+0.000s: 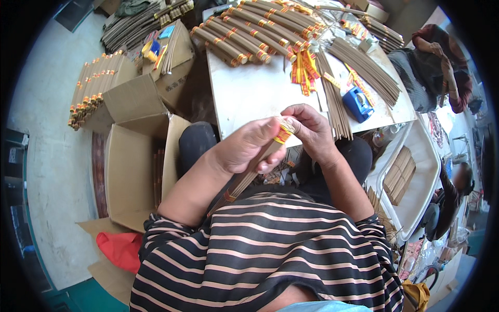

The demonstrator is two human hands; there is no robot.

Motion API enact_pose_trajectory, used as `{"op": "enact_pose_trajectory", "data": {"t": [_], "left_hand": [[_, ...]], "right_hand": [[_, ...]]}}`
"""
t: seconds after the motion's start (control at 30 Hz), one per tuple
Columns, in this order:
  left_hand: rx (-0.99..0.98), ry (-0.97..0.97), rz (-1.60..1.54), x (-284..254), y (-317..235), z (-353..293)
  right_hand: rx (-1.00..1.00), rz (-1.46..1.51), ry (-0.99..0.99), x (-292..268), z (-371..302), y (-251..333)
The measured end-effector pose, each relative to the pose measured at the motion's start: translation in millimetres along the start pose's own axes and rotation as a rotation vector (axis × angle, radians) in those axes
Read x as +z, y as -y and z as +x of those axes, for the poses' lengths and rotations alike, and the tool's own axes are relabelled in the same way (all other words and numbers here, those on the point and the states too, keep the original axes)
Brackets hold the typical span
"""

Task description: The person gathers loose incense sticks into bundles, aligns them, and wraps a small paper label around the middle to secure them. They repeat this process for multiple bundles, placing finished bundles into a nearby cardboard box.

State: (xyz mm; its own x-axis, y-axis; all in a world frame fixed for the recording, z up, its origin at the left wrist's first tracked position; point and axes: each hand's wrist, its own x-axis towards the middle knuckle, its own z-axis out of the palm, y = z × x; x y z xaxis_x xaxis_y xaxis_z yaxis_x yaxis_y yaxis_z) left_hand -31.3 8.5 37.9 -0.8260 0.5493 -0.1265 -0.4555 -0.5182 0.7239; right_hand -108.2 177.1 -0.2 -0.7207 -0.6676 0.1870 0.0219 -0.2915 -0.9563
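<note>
Although the stick bundle (246, 180) slanting above the lap looks nearly finished, with red and yellow at both ends, its upper band (283, 135) seems the part in hand. The left hand (249, 145) grips the shaft, palm turned inward; the right hand (314, 134) pinches at the top, wrist bent, both elbows out. On the white table (239, 101), loose sticks (335, 99) beside the blue tape dispenser (357, 104) appear left to do; beyond, banded bundles (244, 39) look done.
</note>
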Motion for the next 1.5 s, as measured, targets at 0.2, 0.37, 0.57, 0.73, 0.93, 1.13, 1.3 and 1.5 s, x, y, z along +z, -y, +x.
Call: {"op": "enact_pose_trajectory", "data": {"t": [0.2,0.37,0.57,0.73,0.93,1.13,1.3,1.5], "left_hand": [[0.425,-0.184,0.231,22.1,-52.8,-13.9],[0.7,-0.124,0.195,51.0,-71.8,13.9],[0.966,-0.312,0.548,69.5,-75.5,25.6],[1.114,-0.52,0.652,82.8,-77.0,34.3],[1.04,-0.586,0.692,40.3,-68.8,64.4],[1.027,-0.429,0.51,41.7,-72.6,63.8],[1.023,-0.523,0.593,36.0,-76.4,66.0],[1.082,-0.505,0.405,35.3,-99.4,50.8]], "right_hand": [[-0.002,0.167,0.186,8.5,1.5,-9.7],[-0.092,0.121,0.408,37.4,6.2,20.4],[-0.083,-0.454,0.116,39.0,3.7,24.7],[-0.384,-0.655,-0.18,36.3,23.4,14.5],[-0.244,-0.608,-0.22,14.3,40.8,-27.1],[-0.207,-0.579,-0.199,7.2,48.4,-32.6],[-0.101,-0.652,-0.186,9.6,53.6,-28.2],[-0.106,-0.649,-0.098,15.2,52.1,-9.3]]}}
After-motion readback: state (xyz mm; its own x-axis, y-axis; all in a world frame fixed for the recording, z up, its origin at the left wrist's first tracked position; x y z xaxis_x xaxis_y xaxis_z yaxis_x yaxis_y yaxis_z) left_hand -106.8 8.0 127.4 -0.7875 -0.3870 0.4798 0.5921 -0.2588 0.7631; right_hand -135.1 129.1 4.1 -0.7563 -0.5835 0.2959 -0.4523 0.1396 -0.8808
